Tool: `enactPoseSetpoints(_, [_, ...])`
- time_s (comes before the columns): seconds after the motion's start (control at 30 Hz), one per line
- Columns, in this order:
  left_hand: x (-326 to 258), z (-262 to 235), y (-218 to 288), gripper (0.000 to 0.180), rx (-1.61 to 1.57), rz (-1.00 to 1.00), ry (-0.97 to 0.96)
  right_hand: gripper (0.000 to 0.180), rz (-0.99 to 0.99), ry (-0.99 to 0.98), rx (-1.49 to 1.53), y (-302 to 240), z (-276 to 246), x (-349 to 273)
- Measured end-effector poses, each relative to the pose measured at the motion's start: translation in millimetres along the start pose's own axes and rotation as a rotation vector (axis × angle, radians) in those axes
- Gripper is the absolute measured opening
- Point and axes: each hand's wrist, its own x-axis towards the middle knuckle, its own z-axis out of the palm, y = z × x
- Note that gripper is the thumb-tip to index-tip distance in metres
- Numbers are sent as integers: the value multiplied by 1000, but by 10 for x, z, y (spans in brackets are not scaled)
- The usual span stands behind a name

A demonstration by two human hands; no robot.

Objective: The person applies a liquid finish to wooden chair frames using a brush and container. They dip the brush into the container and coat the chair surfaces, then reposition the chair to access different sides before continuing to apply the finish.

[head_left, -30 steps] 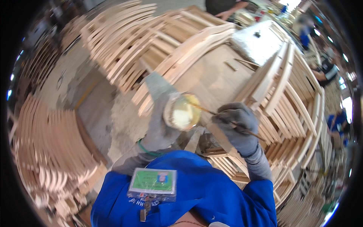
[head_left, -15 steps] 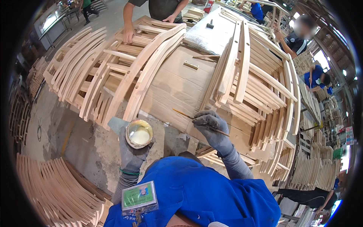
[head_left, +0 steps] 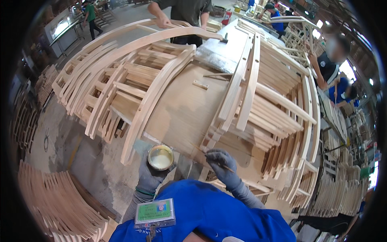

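Observation:
Low in front of me, my left hand (head_left: 150, 176), in a grey glove, is wrapped round a small round pot (head_left: 161, 157) of creamy white liquid. A pale grey-blue flat piece (head_left: 141, 147) sticks out beside the pot; I cannot make out what it is. To its right, my gloved right hand (head_left: 221, 163) is closed on a thin brush (head_left: 229, 168), whose blurred tip points left toward the table edge. Both hands are near the front of a cardboard-covered table (head_left: 177, 107). Slatted curved wooden frames (head_left: 278, 105) are stacked just beyond my right hand.
More curved frames (head_left: 141, 105) are stacked on the left. Across the table a person (head_left: 187, 20) grips a long curved frame (head_left: 133, 44) above that stack. A small wooden block (head_left: 200, 85) and a hammer (head_left: 224, 38) lie on the table. Curved slats (head_left: 60, 201) stand at lower left.
The person across the table has raised a frame off the left stack. My view has shifted; both my hands appear lower, still holding the pot and the brush.

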Motion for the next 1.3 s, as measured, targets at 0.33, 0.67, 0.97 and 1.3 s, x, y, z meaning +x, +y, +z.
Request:
enactPoseSetpoints(0.33, [219, 100, -323, 37, 366, 245, -66, 19, 5, -131, 51, 237, -275, -67])
enactPoseSetpoints(0.67, [613, -95, -19, 40, -113, -16, 8, 15, 26, -38, 2, 380, 105, -60])
enactPoseSetpoints(0.97, [2236, -842, 581, 25, -47, -200, 255, 13, 176, 249, 6, 158, 902, 505])
enactPoseSetpoints(1.3, [3905, -1761, 525, 12, 745, 435, 49, 14, 524, 459, 33, 91, 1579, 608])
